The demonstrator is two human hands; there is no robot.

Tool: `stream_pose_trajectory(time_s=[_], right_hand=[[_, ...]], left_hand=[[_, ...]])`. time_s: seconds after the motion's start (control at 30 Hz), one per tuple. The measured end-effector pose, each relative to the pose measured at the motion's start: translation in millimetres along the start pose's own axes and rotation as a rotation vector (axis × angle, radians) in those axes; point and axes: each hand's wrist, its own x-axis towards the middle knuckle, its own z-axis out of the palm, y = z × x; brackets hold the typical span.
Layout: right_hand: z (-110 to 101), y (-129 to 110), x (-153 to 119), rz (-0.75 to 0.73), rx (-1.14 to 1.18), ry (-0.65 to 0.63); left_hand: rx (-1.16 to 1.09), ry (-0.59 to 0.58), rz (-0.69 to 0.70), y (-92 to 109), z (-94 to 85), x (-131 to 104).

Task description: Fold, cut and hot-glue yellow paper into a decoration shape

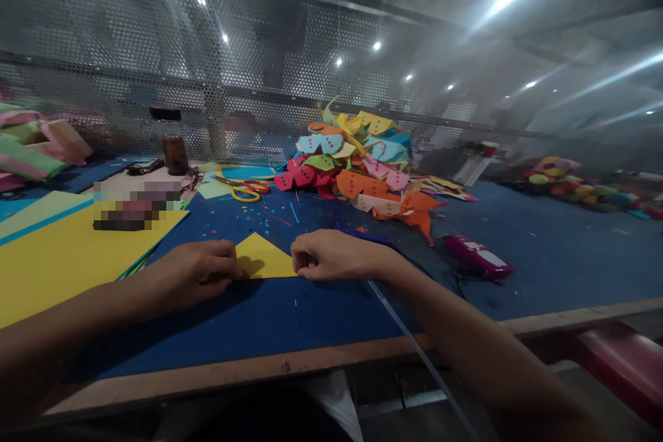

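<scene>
A yellow paper triangle [266,257] lies on the blue table mat [248,331], its point away from me and its long edge towards me. At its left corner my left hand [199,271] is closed, the fingers curled on the paper. My right hand [326,255] holds the right corner, thumb and index finger bent together. Both hands rest on the mat and partly hide the corners. Beyond the triangle are scissors with yellow and red handles [244,195] and small coloured paper scraps.
Folded paper pieces [362,159] are heaped at the back middle. Yellow sheets [52,262] lie at the left, near a dark-lidded jar [175,145]. A purple device [477,257] is at the right. A red stool [621,359] stands below the table edge.
</scene>
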Motion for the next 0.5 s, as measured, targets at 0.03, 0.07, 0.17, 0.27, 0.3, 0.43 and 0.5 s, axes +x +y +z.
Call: stream_pose_trajectory(time_s=[0.03,0.07,0.17,0.27,0.3,0.43,0.5], right_hand=[[-0.4,-0.4,-0.3,0.004,-0.006,-0.003],[-0.9,-0.8,-0.7,0.008,-0.013,-0.006],[-2.9,-2.0,-1.8,0.022,-0.031,-0.020],[-5.3,-2.8,-3.1,0.037,-0.042,-0.036],[-6.0,-3.1,-3.6,0.043,-0.047,-0.038],[-7.0,-3.8,-4.7,0.052,-0.066,-0.038],[-6.9,-3.4,-5.0,0.054,-0.070,-0.041]], left_hand=[[-0.002,-0.002,0.002,-0.1,0.3,0.0],[-0.005,-0.003,0.003,-0.3,0.8,-0.1],[-0.014,-0.003,-0.003,-0.9,2.1,-1.2],[-0.007,-0.002,-0.007,-1.0,2.1,-2.3],[-0.005,-0.005,-0.005,-1.1,2.0,-2.6],[-0.001,-0.009,0.006,-2.3,2.7,-3.4],[0.004,-0.007,0.003,-3.5,3.7,-3.8]])
